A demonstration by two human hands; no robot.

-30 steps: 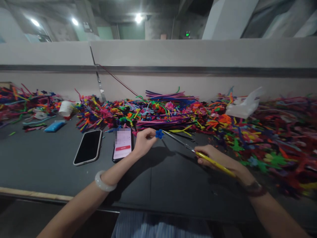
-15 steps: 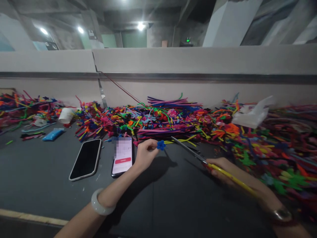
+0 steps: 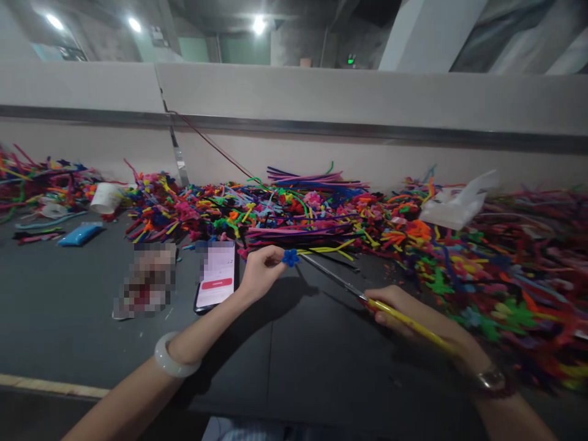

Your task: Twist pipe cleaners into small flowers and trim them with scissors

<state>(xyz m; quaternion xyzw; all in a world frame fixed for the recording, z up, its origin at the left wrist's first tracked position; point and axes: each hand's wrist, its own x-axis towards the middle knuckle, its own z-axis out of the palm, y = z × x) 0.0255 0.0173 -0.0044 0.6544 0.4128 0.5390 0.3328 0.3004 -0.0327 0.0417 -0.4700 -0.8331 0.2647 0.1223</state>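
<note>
Fuzzy blue flower (image 3: 290, 257), thin yellow-handled scissors (image 3: 367, 299)

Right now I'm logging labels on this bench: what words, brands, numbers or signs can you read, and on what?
None can be read.
Phone by the left hand: screen blurred, only a red bar shows.
Second phone: blurred.
Green sign on the far wall: too small.
Scissors in the right hand: no marking visible.
</note>
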